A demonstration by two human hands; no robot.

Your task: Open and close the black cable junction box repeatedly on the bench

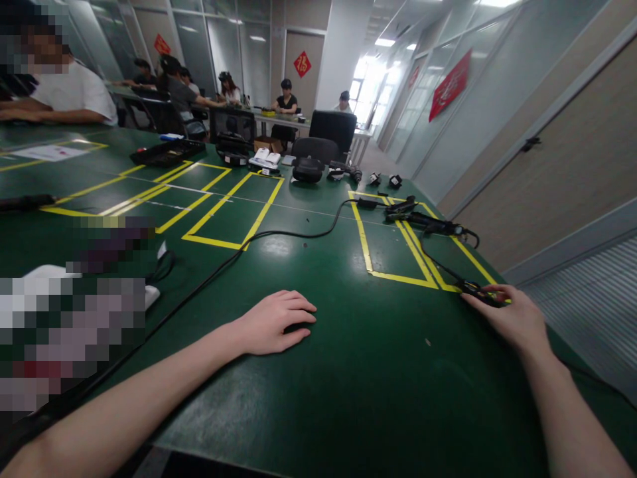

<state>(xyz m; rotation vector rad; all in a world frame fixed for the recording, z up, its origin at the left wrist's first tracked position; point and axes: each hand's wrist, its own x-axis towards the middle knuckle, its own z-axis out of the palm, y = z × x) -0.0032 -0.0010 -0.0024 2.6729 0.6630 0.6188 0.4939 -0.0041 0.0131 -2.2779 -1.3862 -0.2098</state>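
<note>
My left hand point(276, 322) lies palm down on the green tabletop point(368, 385), fingers stretched out and slightly apart, holding nothing. Over by the table's right side, the thumb and fingers of my right hand point(522, 325) close around a small dark object with yellow-green parts point(480, 292). Its exact kind is hard to make out, and my fingers partly hide it. A thin black cord point(440, 262) runs from it toward a long black device point(432, 224) lying farther back.
Yellow tape point(403, 277) marks rectangles on the table. A black cable point(219, 269) crosses it diagonally. A black tray point(169, 153), a black case point(307, 170) and small black-and-white blocks point(395, 181) stand along the far edge. A person in white point(74, 93) sits at left; others work behind.
</note>
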